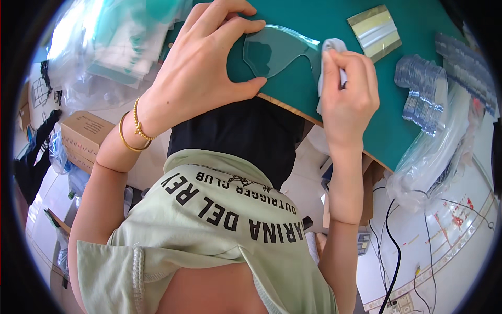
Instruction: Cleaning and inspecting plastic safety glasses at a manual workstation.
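Over the green tabletop, a clear one-piece eyewear lens with a nose cut-out spans the gap between my hands. My left hand has its thumb and fingers curved round the lens's left end, pinching it by the edges. A white cloth is bunched in my right hand, whose fingers are closed on it. The cloth covers the right end of the lens, so that end is hidden.
A yellowish flat packet lies beyond my right hand. Stacked clear lenses line the table's right side, above plastic wrap. Plastic bags fill the left. A cardboard box stands below, and black cables cross the floor.
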The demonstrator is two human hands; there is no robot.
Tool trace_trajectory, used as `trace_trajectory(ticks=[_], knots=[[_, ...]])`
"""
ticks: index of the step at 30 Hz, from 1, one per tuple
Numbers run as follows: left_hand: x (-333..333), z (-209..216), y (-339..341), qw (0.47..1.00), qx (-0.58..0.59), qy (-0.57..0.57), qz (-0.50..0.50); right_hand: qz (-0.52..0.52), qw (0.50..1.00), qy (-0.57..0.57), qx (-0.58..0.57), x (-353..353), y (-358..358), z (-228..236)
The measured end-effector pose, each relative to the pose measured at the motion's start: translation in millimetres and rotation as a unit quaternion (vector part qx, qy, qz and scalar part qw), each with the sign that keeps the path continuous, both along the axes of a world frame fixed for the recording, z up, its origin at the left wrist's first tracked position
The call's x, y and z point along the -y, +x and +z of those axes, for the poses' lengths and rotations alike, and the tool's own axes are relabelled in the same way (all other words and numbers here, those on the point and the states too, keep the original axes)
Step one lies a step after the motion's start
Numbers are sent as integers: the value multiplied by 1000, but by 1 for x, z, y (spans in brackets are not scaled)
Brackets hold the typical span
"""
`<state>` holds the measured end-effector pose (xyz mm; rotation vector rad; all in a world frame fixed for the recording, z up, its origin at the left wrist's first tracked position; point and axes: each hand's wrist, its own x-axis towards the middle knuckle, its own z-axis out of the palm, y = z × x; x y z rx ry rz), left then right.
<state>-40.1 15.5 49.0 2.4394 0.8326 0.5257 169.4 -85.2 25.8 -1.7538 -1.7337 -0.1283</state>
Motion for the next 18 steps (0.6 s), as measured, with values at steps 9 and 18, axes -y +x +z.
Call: trace_trajectory(ticks=[9,18], knots=[[7,-7,-19,998,49,40,30,-163,984,-62,-18,55,10,1],[-44,16,-131,958,107,15,265,-272,953,-48,127,55,32,48]])
